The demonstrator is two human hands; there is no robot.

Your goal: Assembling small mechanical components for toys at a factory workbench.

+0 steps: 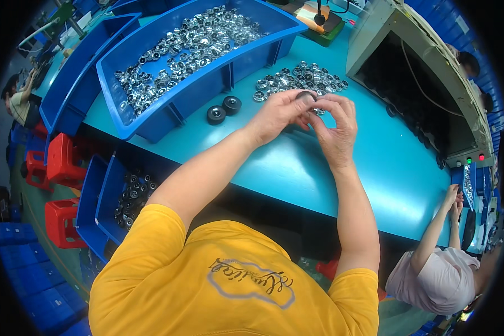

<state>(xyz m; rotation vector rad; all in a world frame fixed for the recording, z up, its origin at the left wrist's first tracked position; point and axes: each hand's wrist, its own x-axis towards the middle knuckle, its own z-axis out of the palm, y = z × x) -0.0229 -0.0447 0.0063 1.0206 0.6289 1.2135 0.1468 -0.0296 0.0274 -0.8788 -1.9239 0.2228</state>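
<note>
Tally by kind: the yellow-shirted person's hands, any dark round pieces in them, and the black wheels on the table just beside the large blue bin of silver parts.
Hands (left hand, right hand): 2
Dark round piece held: 1
Black wheels: 2
Total: 5

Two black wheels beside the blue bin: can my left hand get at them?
Probably yes: your left hand is near the black wheels, nothing visibly between, though it holds a dark part.

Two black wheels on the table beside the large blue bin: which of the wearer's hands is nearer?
Left. The left hand is to the right of the two black wheels, not touching them; the right hand is farther right, past the left.
</note>
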